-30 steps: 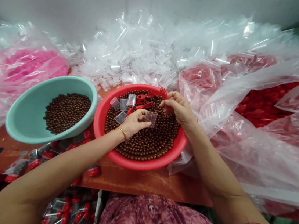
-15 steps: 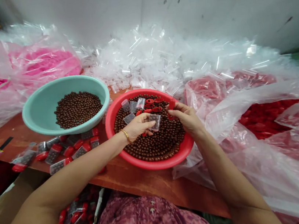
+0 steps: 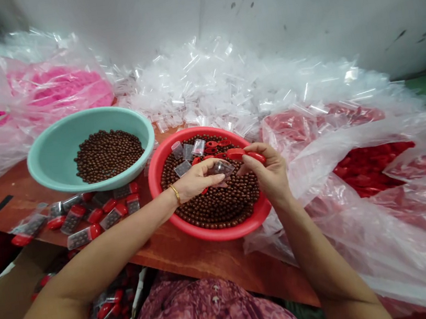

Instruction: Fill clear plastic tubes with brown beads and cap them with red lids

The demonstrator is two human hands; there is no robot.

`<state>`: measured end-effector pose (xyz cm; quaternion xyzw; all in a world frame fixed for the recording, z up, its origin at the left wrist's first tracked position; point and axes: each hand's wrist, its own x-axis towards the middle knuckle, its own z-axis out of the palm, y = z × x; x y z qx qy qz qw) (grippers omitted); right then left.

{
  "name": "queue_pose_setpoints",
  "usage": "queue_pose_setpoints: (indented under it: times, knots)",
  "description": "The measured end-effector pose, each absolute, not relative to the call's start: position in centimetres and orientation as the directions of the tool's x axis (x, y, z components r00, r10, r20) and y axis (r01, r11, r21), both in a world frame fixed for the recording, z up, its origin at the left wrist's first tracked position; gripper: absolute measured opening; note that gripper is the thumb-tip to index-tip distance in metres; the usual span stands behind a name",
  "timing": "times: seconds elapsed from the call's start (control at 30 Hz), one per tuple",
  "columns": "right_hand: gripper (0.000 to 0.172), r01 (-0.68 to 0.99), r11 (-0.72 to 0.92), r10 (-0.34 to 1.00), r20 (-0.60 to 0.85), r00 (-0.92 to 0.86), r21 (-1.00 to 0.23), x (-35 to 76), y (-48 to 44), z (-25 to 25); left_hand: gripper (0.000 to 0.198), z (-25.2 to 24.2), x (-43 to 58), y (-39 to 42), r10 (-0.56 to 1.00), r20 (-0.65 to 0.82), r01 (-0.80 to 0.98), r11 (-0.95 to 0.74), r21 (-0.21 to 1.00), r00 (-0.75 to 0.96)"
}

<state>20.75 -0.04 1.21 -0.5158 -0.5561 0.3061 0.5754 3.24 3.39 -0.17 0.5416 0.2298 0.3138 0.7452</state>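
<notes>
Over the red basin [image 3: 216, 235], my left hand [image 3: 196, 182] pinches a clear container [image 3: 222, 168] with some dark beads visible inside. My right hand [image 3: 268, 173] grips a red cap [image 3: 246, 155] just to the right of the container, the two close together. Brown beads [image 3: 219, 206] fill much of the basin. Red caps [image 3: 215, 146] and several clear containers [image 3: 188, 151] rest on the beads, beyond my hands.
A teal basin [image 3: 43, 151] of brown beads stands at left. Filled containers [image 3: 83, 236] with red caps lie before it. Clear containers [image 3: 202, 82] are heaped behind. Bags of pink pieces [image 3: 64, 88] and red pieces [image 3: 372, 166] flank the basins.
The red cap in my right hand has turned from upright to nearly level, its end now nearer the container. My left hand has tilted the container. The view has shifted slightly.
</notes>
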Motion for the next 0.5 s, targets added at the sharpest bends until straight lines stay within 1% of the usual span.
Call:
queue_pose_setpoints:
  times: [0.07, 0.13, 0.2, 0.27, 0.3, 0.4, 0.5]
  knots:
    - [0.014, 0.41, 0.368, 0.887, 0.448, 0.115, -0.834, 20.9, -0.3, 0.9, 0.037, -0.1, 3.2, 3.3, 0.712, -0.015, -0.193, 0.211, 0.958, 0.702]
    - [0.015, 0.586, 0.455, 0.832, 0.554, -0.011, -0.671, 21.1, -0.6, 0.6, 0.036, 0.0, 3.1, 3.3, 0.719, -0.032, -0.158, 0.196, 0.968, 0.695]
    - [0.023, 0.703, 0.511, 0.781, 0.609, -0.138, -0.495, 21.3, -0.9, 0.4, 0.035, 0.0, 3.1, 3.2, 0.74, -0.041, -0.13, 0.173, 0.976, 0.671]
    - [0.03, 0.756, 0.541, 0.744, 0.628, -0.227, -0.367, 21.3, -1.1, 0.3, 0.034, 0.0, 3.2, 3.1, 0.773, -0.039, -0.098, 0.131, 0.987, 0.633]
    - [0.032, 0.766, 0.551, 0.733, 0.631, -0.254, -0.331, 21.3, -1.3, 0.3, 0.033, -0.1, 3.3, 3.1, 0.79, -0.032, -0.076, 0.099, 0.992, 0.612]
    - [0.036, 0.771, 0.57, 0.72, 0.625, -0.302, -0.284, 21.1, -1.7, 0.2, 0.027, -0.2, 3.6, 3.0, 0.842, 0.024, 0.004, -0.031, 1.0, 0.54]
    - [0.04, 0.776, 0.598, 0.676, 0.648, -0.352, -0.202, 20.7, -2.3, -0.2, 0.022, -0.3, 3.8, 2.8, 0.872, 0.07, 0.114, -0.141, 0.983, 0.484]
